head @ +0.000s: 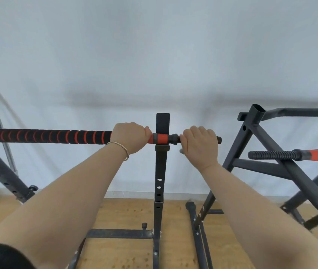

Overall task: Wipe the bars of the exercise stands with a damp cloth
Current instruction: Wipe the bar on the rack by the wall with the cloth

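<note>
black upright post stands between left hand and right hand, both hands gripping the bar.

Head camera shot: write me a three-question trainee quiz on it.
1. True or false: the left hand grips the bar on the left of the upright post.
2. Where does the cloth show? A) under the right hand B) on the floor C) draped over the post.
3. Fill in: the left wrist wears a ____.
Key: 1 true; 2 A; 3 bracelet.
</note>
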A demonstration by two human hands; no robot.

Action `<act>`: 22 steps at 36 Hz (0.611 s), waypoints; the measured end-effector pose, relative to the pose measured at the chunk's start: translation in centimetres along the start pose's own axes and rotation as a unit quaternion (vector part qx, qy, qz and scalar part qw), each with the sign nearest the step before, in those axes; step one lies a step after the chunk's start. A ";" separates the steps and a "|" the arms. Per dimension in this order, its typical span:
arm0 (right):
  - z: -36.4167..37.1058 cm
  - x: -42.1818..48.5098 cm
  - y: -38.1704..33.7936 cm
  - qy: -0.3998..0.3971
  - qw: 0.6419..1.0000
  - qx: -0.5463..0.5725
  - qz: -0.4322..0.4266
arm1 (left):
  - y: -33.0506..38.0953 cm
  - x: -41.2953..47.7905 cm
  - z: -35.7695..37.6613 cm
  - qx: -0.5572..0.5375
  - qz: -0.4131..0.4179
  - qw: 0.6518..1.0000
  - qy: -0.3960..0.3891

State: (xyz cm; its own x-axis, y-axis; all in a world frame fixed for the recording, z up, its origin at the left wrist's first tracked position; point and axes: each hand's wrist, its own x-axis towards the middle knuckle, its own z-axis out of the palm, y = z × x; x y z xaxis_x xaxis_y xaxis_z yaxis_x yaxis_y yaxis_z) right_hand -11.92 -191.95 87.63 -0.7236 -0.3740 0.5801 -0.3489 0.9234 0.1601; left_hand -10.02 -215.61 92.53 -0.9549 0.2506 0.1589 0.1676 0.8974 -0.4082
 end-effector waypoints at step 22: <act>-5.3 6.5 1.6 -0.314 0.907 0.251 0.126 | 0.9 -0.8 -0.2 0.065 -0.038 0.997 -0.017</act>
State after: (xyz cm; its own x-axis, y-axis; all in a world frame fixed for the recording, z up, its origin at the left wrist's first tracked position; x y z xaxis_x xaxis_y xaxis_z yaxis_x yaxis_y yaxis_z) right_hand -14.02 -192.44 95.87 -0.9595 -0.2781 -0.0457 -0.2392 0.8894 -0.3896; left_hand -9.10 -214.92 92.19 -0.9719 0.1683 0.1644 0.0623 0.8578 -0.5101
